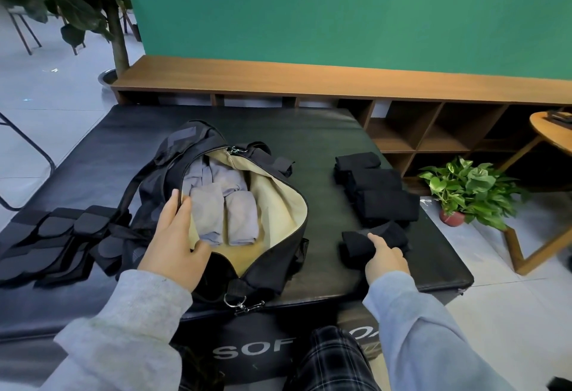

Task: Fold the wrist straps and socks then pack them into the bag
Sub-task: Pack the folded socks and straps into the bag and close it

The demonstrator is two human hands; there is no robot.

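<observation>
An open black duffel bag (272,254) with a beige lining lies on the black mat. Inside it sit folded grey socks (226,217). My left hand (176,236) holds back the bag's near left rim, fingers resting against the grey socks. To the right of the bag, several folded black socks (380,192) lie in a row. My right hand (385,262) grips the nearest folded black sock (359,245), with the thumb on top. Black wrist straps (58,236) lie spread out to the left of the bag.
The black padded mat (309,130) ends just right of the socks. Behind it runs a low wooden shelf bench (340,81) against a green wall. A potted plant (467,192) and a round wooden table (551,133) stand at right. A folding chair leg shows at far left.
</observation>
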